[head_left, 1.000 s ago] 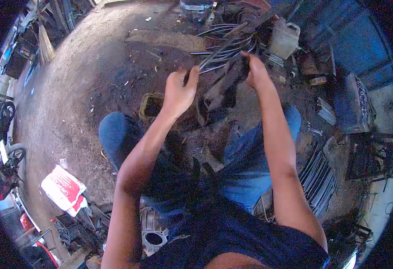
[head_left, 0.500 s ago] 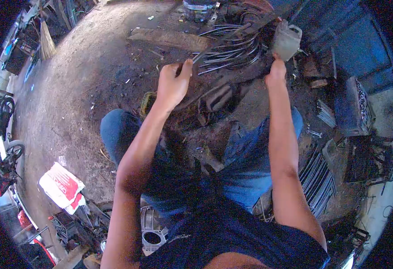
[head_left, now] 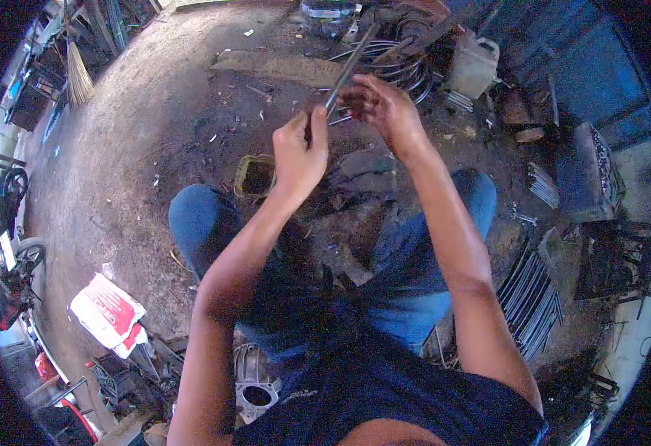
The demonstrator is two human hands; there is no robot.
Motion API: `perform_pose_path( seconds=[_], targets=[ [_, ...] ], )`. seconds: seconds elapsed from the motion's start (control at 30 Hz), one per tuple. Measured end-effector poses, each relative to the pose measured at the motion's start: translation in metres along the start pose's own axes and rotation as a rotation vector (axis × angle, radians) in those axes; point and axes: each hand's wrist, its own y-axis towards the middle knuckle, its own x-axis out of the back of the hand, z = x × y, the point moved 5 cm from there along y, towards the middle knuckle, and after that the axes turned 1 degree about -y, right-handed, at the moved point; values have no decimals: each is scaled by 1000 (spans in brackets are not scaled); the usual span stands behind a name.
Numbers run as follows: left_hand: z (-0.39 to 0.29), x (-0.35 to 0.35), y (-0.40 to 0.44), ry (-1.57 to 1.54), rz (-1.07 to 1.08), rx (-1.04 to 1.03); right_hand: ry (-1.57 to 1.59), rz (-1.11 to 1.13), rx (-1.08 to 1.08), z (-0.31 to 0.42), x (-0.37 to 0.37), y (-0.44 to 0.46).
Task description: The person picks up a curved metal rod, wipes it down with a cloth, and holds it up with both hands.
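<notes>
My left hand [head_left: 301, 152] is closed around the lower end of a thin metal rod [head_left: 352, 65], which slants up and to the right. To the right of the rod is my right hand [head_left: 389, 115], its fingers loosely curled and apart. Its fingertips come close to the rod; whether they touch it I cannot tell. Behind the rod lies a bundle of bent metal rods [head_left: 418, 85] on the ground. A small open container [head_left: 241, 178] with dark contents sits left of my left wrist. Dark cloth-like material [head_left: 366, 167] lies between my knees.
A plastic jerrycan [head_left: 473, 68] stands beyond my right hand. Straight rods [head_left: 530, 301] lie at the right, near a metal box [head_left: 582, 178]. A wooden plank [head_left: 281, 68] lies ahead. A red-and-white bag [head_left: 106, 308] and a metal engine casing [head_left: 255, 379] are at the left.
My right hand has moved left from in front of the jerrycan to beside the rod. The rod in my left hand now points more steeply upward. The small container shows more fully.
</notes>
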Motion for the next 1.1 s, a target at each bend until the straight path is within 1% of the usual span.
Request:
perform_pose_path(
  seconds=[0.03,0.07,0.1,0.13,0.2,0.23,0.3,0.37,0.4,0.43,0.47,0.5,0.53,0.57,0.6,0.63,0.67,0.7,0.77,0.8,0.87,0.93,0.97,1.03,1.07,1.1],
  targets=[
    [-1,-5,-5,32,6,-61,5,-2,-2,6,-6,-3],
    [-9,-9,-11,92,107,9,113,-18,-7,12,-12,-7],
    [-3,-17,-18,85,119,-24,221,-34,-11,14,-13,-9],
    [0,-22,-24,86,131,-31,226,-37,-10,7,-10,-6],
    [3,-33,-34,92,168,-25,181,-239,-115,-17,5,2],
    [9,-38,-38,97,176,-31,191,-243,-113,-16,2,0],
    [35,-58,-52,-312,360,362,351,-323,-32,-10,-10,-6],
    [6,-48,-55,-316,332,256,404,-339,1,-9,-12,-8],
    [11,-50,-54,-338,325,222,260,-346,95,-1,-11,-9],
    [22,-52,-47,-318,426,285,112,-351,188,8,-10,-12],
    [33,-54,-40,-290,531,345,115,-355,186,15,-9,-17],
    [43,-55,-35,-256,637,399,-80,-346,342,35,-9,-24],
    [55,-58,-29,-448,511,577,-278,-332,496,54,-11,-33],
    [64,-59,-26,-638,373,750,-278,-333,496,65,-10,-40],
    [67,-57,-20,-715,276,740,-180,-303,438,72,-7,-47],
    [75,-55,-13,-716,273,738,-84,-269,380,81,-6,-53],
    [89,-52,-9,-772,239,843,14,-217,376,95,-7,-61],
    [103,-50,-8,-829,203,946,31,-184,402,105,-2,-65],
    [100,-49,-3,-890,211,934,215,-121,418,116,4,-70],
    [100,-51,-1,-921,209,963,210,-111,417,121,6,-74],
    [88,-51,3,-962,193,988,296,-52,341,124,3,-79],
    [69,-56,7,-1117,297,978,287,-44,301,118,-5,-82],
    [66,-55,9,-1123,290,974,285,-48,265,113,-8,-81],
    [47,-59,19,-1509,463,874,301,-31,238,102,-8,-74],
    [45,-58,22,-1512,459,872,291,-81,228,97,-4,-69],
    [44,-56,27,-1427,451,823,279,-130,218,92,0,-64]
  ],
)
